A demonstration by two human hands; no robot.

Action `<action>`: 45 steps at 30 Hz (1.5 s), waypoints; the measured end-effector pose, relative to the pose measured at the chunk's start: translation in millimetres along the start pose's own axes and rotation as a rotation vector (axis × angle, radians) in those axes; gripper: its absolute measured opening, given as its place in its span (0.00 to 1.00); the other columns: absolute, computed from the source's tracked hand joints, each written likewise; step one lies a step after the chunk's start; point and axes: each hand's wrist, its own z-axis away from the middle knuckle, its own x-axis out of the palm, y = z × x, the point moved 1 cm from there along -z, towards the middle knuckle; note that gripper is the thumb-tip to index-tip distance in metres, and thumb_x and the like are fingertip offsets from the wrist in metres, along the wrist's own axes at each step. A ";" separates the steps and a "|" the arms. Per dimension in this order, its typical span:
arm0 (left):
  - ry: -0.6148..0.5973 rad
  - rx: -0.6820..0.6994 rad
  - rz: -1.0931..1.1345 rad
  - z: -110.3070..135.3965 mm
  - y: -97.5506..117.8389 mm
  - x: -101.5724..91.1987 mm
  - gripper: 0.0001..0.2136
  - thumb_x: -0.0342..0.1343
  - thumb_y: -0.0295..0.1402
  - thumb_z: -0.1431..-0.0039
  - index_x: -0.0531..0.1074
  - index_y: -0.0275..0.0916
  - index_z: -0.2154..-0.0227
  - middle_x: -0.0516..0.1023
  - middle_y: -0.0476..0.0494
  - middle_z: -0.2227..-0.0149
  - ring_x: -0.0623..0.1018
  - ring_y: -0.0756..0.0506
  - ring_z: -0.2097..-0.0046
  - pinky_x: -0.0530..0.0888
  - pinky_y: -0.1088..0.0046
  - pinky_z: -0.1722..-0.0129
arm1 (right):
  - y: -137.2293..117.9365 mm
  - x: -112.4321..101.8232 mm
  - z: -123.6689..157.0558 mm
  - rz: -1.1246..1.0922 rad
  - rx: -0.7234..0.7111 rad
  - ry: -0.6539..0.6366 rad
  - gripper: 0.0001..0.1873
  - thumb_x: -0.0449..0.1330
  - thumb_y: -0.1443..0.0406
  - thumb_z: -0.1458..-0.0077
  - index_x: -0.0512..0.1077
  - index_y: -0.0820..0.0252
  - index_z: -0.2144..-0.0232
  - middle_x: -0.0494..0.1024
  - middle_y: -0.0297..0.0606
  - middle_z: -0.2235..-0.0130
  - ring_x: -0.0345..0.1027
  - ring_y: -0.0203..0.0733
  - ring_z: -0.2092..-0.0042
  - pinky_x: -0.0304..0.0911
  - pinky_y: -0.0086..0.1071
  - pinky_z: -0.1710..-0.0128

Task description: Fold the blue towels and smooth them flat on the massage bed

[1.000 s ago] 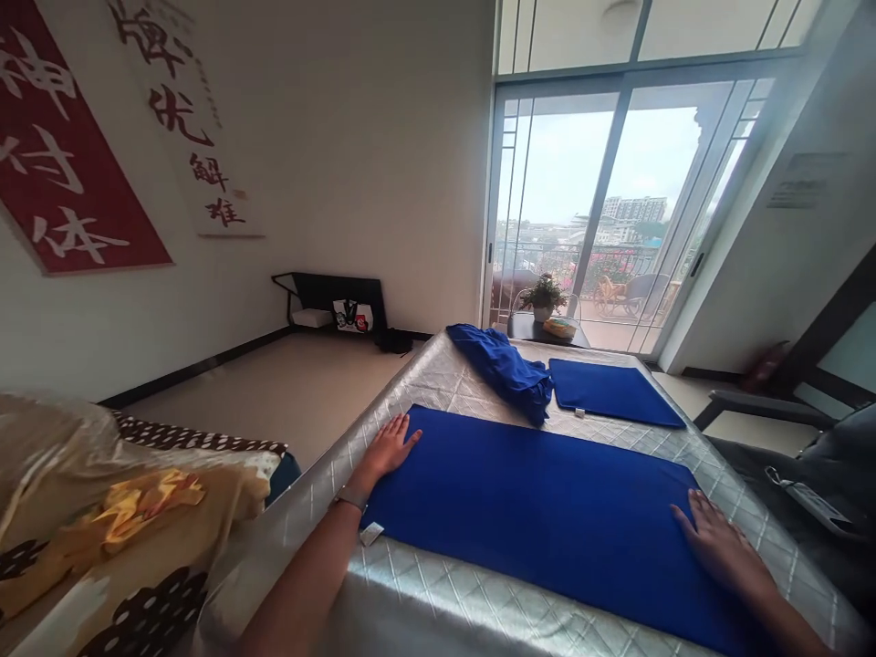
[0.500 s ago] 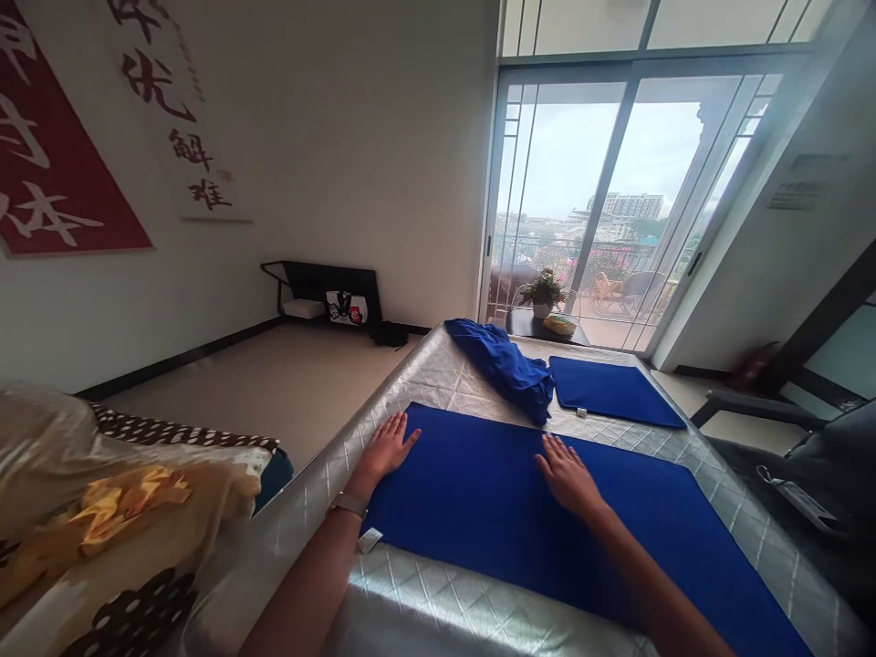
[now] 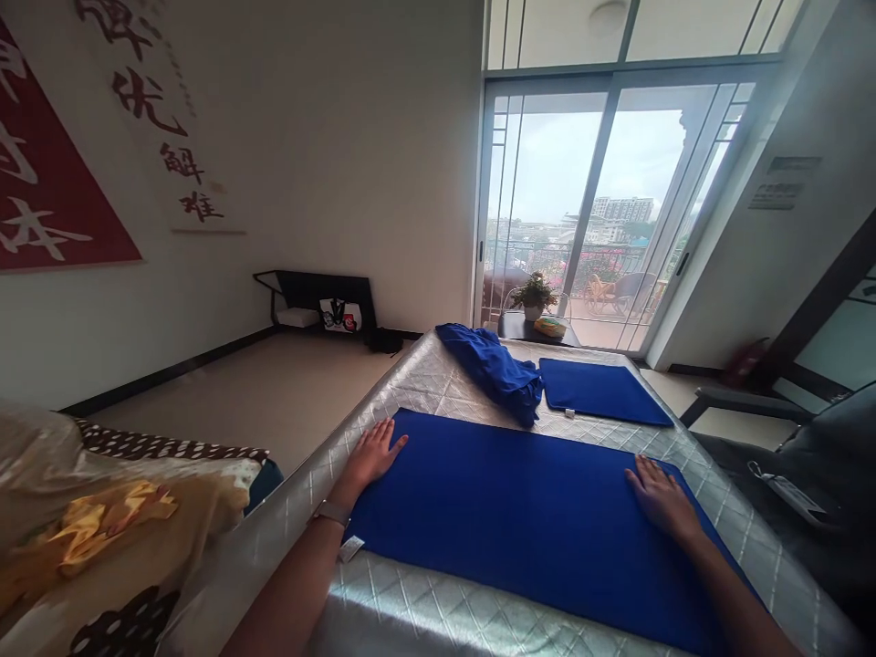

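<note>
A long blue cloth (image 3: pixel 526 511) lies spread flat across a silver quilted mattress (image 3: pixel 438 602). My left hand (image 3: pixel 370 454) rests open and flat on the cloth's far left corner, a watch on its wrist. My right hand (image 3: pixel 662 498) lies open and flat, fingers together, on the cloth's right end. A white label (image 3: pixel 350 548) hangs from the cloth's near left corner. Beyond it lie a crumpled blue cloth (image 3: pixel 493 368) and a smaller folded blue cloth (image 3: pixel 599 391).
A bundle of patterned bedding in clear plastic (image 3: pixel 102 520) sits at the left. Bare floor (image 3: pixel 274 392) lies left of the mattress. A small table with a potted plant (image 3: pixel 535 297) stands before the glass balcony door (image 3: pixel 581 201). A dark chair (image 3: pixel 800 456) stands at the right.
My right hand swept from the cloth's right end to its middle and back out to the right end. My left hand stayed on the left corner.
</note>
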 end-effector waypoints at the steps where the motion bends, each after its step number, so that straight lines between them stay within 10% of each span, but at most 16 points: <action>1: 0.004 -0.005 -0.009 0.0 -0.6 0.1 0.39 0.28 0.57 0.31 0.48 0.31 0.29 0.46 0.36 0.27 0.49 0.38 0.27 0.48 0.54 0.30 | 11.8 0.6 -0.2 -0.005 0.028 0.009 0.39 0.33 0.54 0.34 0.47 0.71 0.29 0.47 0.44 0.27 0.38 0.46 0.27 0.38 0.46 0.29; 9: -0.071 -0.094 -0.141 -12.4 23.5 -25.8 0.43 0.33 0.60 0.33 0.54 0.25 0.31 0.50 0.28 0.29 0.51 0.33 0.28 0.49 0.52 0.31 | 9.5 -6.9 5.7 -0.051 0.077 0.009 0.39 0.32 0.52 0.34 0.46 0.70 0.29 0.45 0.42 0.27 0.37 0.46 0.27 0.36 0.45 0.29; 17: -0.094 0.530 0.031 -17.9 220.0 -0.9 0.39 0.27 0.58 0.31 0.54 0.34 0.30 0.52 0.37 0.28 0.51 0.41 0.28 0.48 0.61 0.30 | 8.1 -9.1 9.0 -0.066 0.106 0.027 0.39 0.31 0.51 0.34 0.46 0.67 0.28 0.46 0.42 0.27 0.36 0.49 0.27 0.35 0.47 0.29; 20: -0.117 0.589 0.084 -15.0 256.4 17.4 0.37 0.27 0.57 0.31 0.52 0.39 0.29 0.52 0.41 0.28 0.50 0.41 0.27 0.47 0.59 0.30 | 9.4 -8.4 9.0 -0.063 0.107 0.033 0.39 0.33 0.51 0.34 0.48 0.65 0.28 0.47 0.42 0.27 0.38 0.50 0.27 0.37 0.48 0.29; 24: -0.107 0.507 0.087 -20.1 225.9 20.7 0.36 0.28 0.57 0.31 0.52 0.42 0.29 0.49 0.42 0.27 0.49 0.41 0.27 0.46 0.58 0.29 | 10.7 -6.7 8.2 -0.051 0.109 0.028 0.39 0.32 0.51 0.34 0.47 0.64 0.28 0.46 0.41 0.27 0.38 0.50 0.27 0.37 0.48 0.29; 34: -0.010 0.011 -0.013 -49.7 30.0 -6.7 0.34 0.32 0.56 0.30 0.52 0.42 0.30 0.49 0.38 0.28 0.51 0.37 0.28 0.51 0.51 0.32 | 15.5 3.2 3.7 -0.057 0.111 0.072 0.40 0.32 0.50 0.35 0.49 0.64 0.29 0.49 0.42 0.27 0.38 0.49 0.27 0.37 0.48 0.29; 45: 0.080 0.000 -0.029 -45.2 25.8 -1.5 0.37 0.30 0.58 0.31 0.53 0.37 0.30 0.51 0.36 0.28 0.52 0.38 0.28 0.49 0.55 0.30 | 36.7 -6.7 -6.9 -0.084 0.266 0.031 0.40 0.32 0.54 0.36 0.50 0.75 0.30 0.47 0.46 0.27 0.40 0.54 0.28 0.40 0.52 0.30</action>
